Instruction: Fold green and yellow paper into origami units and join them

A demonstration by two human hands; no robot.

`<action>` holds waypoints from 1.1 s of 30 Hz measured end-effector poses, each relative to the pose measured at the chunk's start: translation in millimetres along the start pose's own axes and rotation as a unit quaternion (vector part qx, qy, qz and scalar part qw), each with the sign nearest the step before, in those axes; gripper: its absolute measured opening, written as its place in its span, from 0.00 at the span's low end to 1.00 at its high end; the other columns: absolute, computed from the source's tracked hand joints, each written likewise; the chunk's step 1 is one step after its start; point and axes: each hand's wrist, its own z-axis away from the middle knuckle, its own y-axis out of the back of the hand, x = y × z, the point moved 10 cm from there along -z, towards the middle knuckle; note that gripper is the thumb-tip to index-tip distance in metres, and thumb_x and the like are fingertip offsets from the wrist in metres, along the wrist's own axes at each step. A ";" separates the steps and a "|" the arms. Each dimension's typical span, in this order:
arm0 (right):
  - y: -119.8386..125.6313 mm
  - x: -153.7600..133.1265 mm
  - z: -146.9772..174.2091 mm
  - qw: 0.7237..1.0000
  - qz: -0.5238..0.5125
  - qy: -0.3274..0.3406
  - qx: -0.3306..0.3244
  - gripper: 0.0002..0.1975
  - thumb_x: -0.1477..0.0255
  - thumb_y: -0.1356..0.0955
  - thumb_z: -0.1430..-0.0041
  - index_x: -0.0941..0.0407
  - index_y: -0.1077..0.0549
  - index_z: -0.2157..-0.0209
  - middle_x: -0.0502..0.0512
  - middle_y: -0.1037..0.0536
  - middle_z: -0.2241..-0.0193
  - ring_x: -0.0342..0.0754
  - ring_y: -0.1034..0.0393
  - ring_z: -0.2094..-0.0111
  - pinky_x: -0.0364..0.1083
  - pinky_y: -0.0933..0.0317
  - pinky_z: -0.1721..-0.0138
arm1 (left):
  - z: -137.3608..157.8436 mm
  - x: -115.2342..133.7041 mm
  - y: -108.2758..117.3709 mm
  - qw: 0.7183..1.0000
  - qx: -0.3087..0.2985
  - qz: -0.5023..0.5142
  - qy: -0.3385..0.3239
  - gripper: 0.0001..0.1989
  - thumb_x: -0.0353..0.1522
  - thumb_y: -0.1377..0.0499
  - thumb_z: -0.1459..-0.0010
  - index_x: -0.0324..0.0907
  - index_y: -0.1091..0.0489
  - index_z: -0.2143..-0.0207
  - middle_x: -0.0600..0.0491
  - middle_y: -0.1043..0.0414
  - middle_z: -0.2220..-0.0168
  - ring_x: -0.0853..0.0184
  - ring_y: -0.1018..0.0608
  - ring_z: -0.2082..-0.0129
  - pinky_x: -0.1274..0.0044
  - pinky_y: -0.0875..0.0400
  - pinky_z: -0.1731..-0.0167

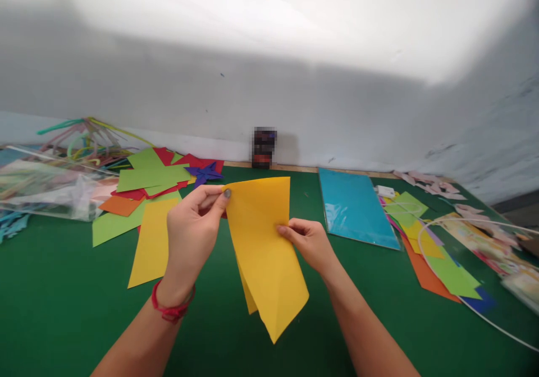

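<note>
Paper [265, 225] above table [76, 298], loose sheets [151, 179] left, star [205, 172] at their right edge, packet [356, 206] right, wall [177, 96] behind.

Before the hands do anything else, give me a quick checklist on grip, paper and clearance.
1. Left hand pinching the upper-left corner of the yellow sheet: ok.
2. Right hand gripping the sheet's right edge: ok.
3. Sheet flat: not ok, it is bent, with a flap showing behind at lower left.
4. Crease pressed sharp: cannot tell.
5. Red bracelet clear of the sheet: ok.
6. Blue sheet clear of the right hand: ok.
</note>
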 end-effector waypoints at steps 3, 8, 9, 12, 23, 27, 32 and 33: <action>-4.6 -0.3 -0.9 0.999 -0.033 0.005 -0.025 0.10 0.62 0.30 0.52 0.55 0.24 0.73 0.51 0.22 0.72 0.48 0.29 0.69 0.45 0.36 0.67 | -3.0 -1.4 0.1 1.000 -0.003 0.009 0.001 0.09 0.40 0.40 0.49 0.44 0.29 0.69 0.55 0.24 0.72 0.66 0.22 0.73 0.74 0.25 0.71; -5.8 -1.1 -1.1 0.998 -0.046 -0.004 -0.045 0.09 0.63 0.30 0.50 0.54 0.25 0.71 0.52 0.22 0.69 0.48 0.28 0.67 0.46 0.36 0.64 | -3.6 -3.4 1.1 0.999 0.007 0.041 0.007 0.09 0.40 0.40 0.49 0.45 0.30 0.69 0.55 0.24 0.71 0.66 0.22 0.72 0.74 0.24 0.69; -4.3 -1.5 -1.2 0.998 -0.041 -0.004 -0.038 0.10 0.62 0.31 0.49 0.55 0.26 0.71 0.52 0.22 0.70 0.48 0.29 0.67 0.45 0.37 0.66 | -3.5 -4.3 1.3 0.999 0.011 0.046 0.009 0.09 0.40 0.39 0.50 0.45 0.30 0.68 0.55 0.24 0.70 0.66 0.22 0.71 0.74 0.24 0.69; -0.1 -2.1 -1.4 0.999 -0.030 0.000 -0.016 0.12 0.61 0.33 0.47 0.56 0.28 0.73 0.52 0.25 0.73 0.45 0.31 0.71 0.43 0.40 0.72 | -4.7 -9.1 1.3 0.998 0.022 0.052 0.016 0.09 0.39 0.39 0.50 0.45 0.30 0.69 0.56 0.24 0.71 0.67 0.22 0.72 0.74 0.24 0.68; 10.6 -2.1 -0.2 0.999 -0.027 0.003 0.030 0.11 0.61 0.31 0.49 0.55 0.29 0.72 0.51 0.25 0.74 0.45 0.31 0.73 0.43 0.40 0.74 | -18.2 -35.8 -3.4 0.990 0.054 0.124 0.039 0.09 0.37 0.38 0.52 0.42 0.30 0.71 0.54 0.25 0.73 0.68 0.24 0.74 0.75 0.26 0.70; 3.4 -3.0 -3.1 0.999 -0.038 0.013 -0.016 0.12 0.65 0.30 0.50 0.54 0.26 0.63 0.53 0.23 0.65 0.48 0.29 0.63 0.46 0.35 0.62 | -21.4 -36.8 6.3 0.989 0.081 0.121 0.020 0.10 0.38 0.38 0.52 0.41 0.29 0.70 0.54 0.26 0.74 0.69 0.25 0.74 0.76 0.27 0.71; 9.1 3.0 -5.1 1.000 0.008 0.001 0.011 0.10 0.64 0.31 0.50 0.56 0.25 0.70 0.52 0.24 0.71 0.45 0.30 0.69 0.43 0.36 0.69 | -25.2 -38.1 12.6 0.987 0.092 0.129 0.016 0.09 0.37 0.37 0.53 0.41 0.29 0.71 0.55 0.26 0.75 0.70 0.26 0.75 0.76 0.27 0.73; 10.1 4.1 -4.8 1.000 0.016 -0.004 0.017 0.10 0.63 0.31 0.49 0.56 0.25 0.71 0.52 0.24 0.73 0.44 0.30 0.72 0.42 0.37 0.73 | -25.7 -38.1 13.7 0.987 0.094 0.130 0.015 0.09 0.37 0.37 0.53 0.42 0.28 0.71 0.55 0.26 0.75 0.70 0.26 0.75 0.76 0.27 0.73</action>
